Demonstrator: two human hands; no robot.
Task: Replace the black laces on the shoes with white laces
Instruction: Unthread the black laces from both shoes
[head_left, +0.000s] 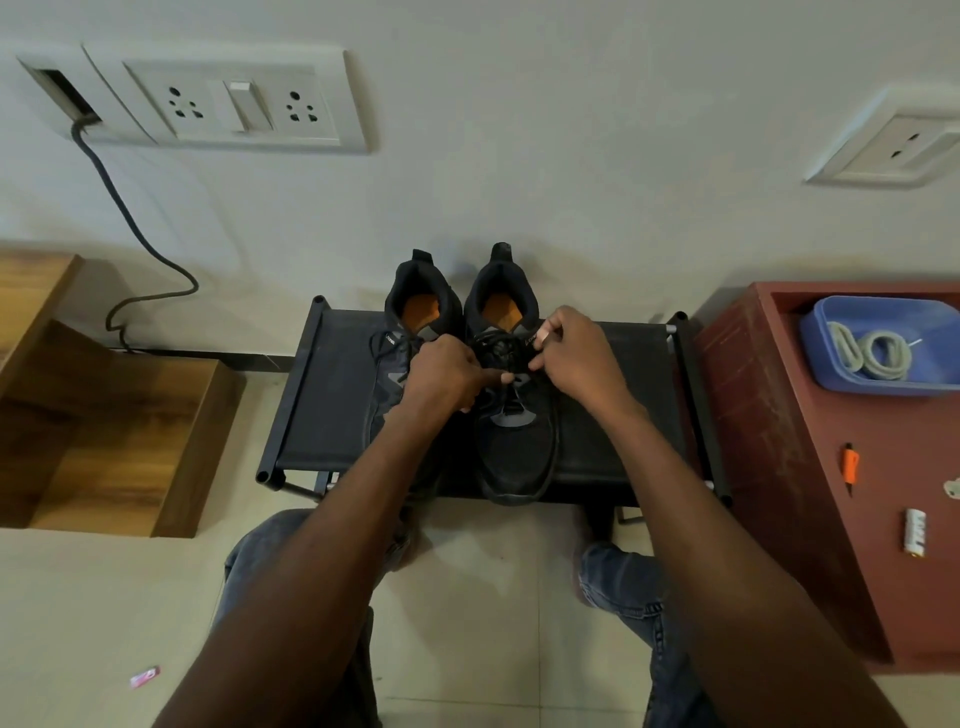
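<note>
Both hands, the left hand (447, 371) and right hand (574, 358), pinch the black laces (501, 353) of the right-side shoe (514, 415) at the black desk's (623, 415) middle. Unlacing looks barely begun; the left-side shoe (410, 332) remains laced, and the white laces (872, 353) lie coiled in a blue tray (826, 374) farther right.

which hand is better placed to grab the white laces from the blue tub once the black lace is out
Right, probably. The coiled white laces lie in the blue plastic tub on the red cabinet at the person's right; the right hand works nearest it, the left hand farther off.
</note>
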